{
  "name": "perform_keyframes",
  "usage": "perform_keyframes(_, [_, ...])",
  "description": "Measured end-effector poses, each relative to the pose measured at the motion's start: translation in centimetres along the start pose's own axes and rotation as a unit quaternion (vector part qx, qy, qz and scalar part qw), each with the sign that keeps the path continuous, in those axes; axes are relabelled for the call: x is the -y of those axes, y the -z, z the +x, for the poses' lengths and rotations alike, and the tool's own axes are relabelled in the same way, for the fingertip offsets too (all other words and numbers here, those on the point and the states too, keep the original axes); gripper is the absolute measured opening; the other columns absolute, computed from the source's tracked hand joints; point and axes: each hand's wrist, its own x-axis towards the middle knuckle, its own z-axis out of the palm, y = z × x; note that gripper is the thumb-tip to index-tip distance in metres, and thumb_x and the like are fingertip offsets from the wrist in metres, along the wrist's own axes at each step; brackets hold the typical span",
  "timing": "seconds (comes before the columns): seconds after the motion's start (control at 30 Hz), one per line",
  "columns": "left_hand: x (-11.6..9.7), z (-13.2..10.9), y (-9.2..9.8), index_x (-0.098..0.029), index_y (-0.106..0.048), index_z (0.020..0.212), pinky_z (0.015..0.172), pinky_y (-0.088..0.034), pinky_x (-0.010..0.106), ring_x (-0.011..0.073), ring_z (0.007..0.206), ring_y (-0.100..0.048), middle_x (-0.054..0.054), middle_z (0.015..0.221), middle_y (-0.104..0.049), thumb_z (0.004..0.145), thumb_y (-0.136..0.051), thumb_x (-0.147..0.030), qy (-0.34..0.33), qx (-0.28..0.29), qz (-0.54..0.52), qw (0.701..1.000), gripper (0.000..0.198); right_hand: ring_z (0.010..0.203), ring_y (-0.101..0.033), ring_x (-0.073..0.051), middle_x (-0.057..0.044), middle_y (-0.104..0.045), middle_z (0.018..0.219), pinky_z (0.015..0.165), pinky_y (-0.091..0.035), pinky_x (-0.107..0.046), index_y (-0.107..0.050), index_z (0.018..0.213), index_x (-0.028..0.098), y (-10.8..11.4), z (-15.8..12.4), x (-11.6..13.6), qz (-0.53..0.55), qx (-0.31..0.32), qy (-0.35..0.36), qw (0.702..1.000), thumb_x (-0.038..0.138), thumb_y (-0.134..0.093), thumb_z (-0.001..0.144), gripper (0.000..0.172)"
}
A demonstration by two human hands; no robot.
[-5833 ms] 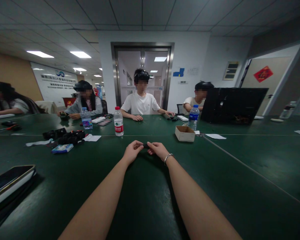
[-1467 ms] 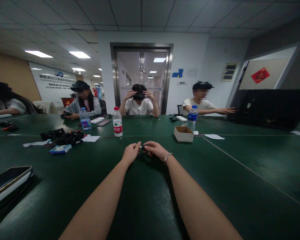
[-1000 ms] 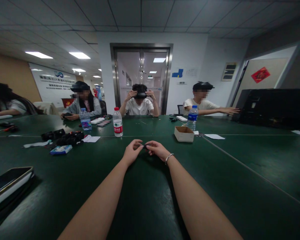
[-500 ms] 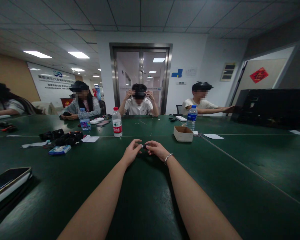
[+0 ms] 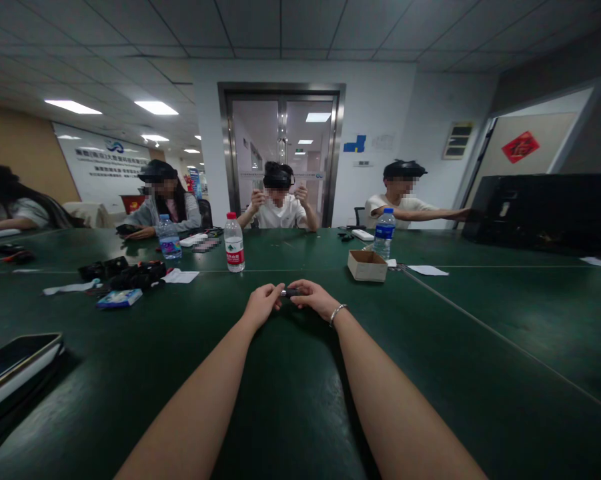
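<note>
Between my two hands lies a small dark stick-like piece with a silvery left end, held level just above the green table. My left hand pinches the silvery end between thumb and fingertips. On the dark end, my right hand is closed with thumb and fingers; a silver bracelet circles that wrist. Fingers cover part of the piece, and it is too small for me to tell its kind.
Beyond my hands stand a red-capped water bottle and an open cardboard box, with a blue-capped bottle behind it. Black gear and a blue packet lie left. A phone is nearer. Several people sit opposite.
My left fingers have closed in on the silvery end, and more of the dark piece shows between my hands. The person opposite has moved both hands off the headset.
</note>
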Motion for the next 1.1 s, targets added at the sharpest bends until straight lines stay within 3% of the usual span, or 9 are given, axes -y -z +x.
perform_keyframes(0.17, [-0.4, -0.4, -0.1, -0.016, -0.056, 0.06, 0.049, -0.034, 0.023, 0.0129, 0.045, -0.049, -0.001, 0.049, -0.052, 0.077, -0.034, -0.066, 0.003, -0.008, 0.076, 0.997, 0.057, 0.063, -0.054, -0.01, -0.001, -0.061, 0.08, 0.054, -0.042, -0.019, -0.06, 0.091, 0.016, 0.0, 0.1, -0.1, -0.002, 0.008, -0.007, 1.0, 0.015, -0.075, 0.054, 0.04])
perform_keyframes(0.47, [-0.7, -0.8, 0.0, -0.018, -0.057, 0.057, 0.05, -0.033, 0.024, 0.0148, 0.046, -0.05, 0.001, 0.048, -0.053, 0.078, -0.032, -0.065, 0.003, -0.021, 0.122, 0.992, 0.057, 0.064, -0.055, -0.011, 0.0, -0.061, 0.073, 0.055, -0.042, -0.021, -0.062, 0.089, 0.015, -0.2, 0.0, 0.0, -0.004, 0.009, -0.011, 1.0, 0.015, -0.074, 0.054, 0.037])
perform_keyframes(0.73, [-1.2, -1.0, -0.7, -0.021, -0.056, 0.095, 0.056, -0.042, 0.023, 0.0126, 0.056, -0.056, 0.0, 0.071, -0.06, 0.08, -0.042, -0.054, -0.049, -0.032, 0.026, 0.998, 0.039, 0.056, -0.053, -0.009, 0.0, -0.062, 0.073, 0.053, -0.043, -0.021, -0.061, 0.089, 0.014, 0.3, 0.1, -0.7, 0.001, -0.021, -0.003, 1.0, 0.016, -0.075, 0.055, 0.036])
perform_keyframes(0.93, [-1.1, -0.7, -0.9, -0.019, -0.059, 0.091, 0.063, -0.046, 0.024, 0.0138, 0.066, -0.058, 0.003, 0.077, -0.061, 0.076, -0.054, -0.04, -0.08, -0.011, -0.022, 0.996, 0.026, 0.053, -0.054, -0.008, 0.001, -0.061, 0.067, 0.053, -0.045, -0.02, -0.06, 0.089, 0.013, 0.4, 0.0, -0.7, 0.007, -0.043, -0.008, 0.999, 0.013, -0.074, 0.058, 0.034])
perform_keyframes(1.1, [-0.5, -0.3, -0.8, -0.017, -0.059, 0.092, 0.066, -0.047, 0.027, 0.0158, 0.07, -0.059, 0.004, 0.078, -0.062, 0.077, -0.053, -0.043, -0.076, -0.019, -0.025, 0.997, 0.03, 0.052, -0.054, -0.008, 0.001, -0.061, 0.066, 0.052, -0.047, -0.019, -0.06, 0.089, 0.013, 0.2, 0.0, -0.3, 0.013, -0.042, -0.014, 0.999, 0.011, -0.074, 0.059, 0.033])
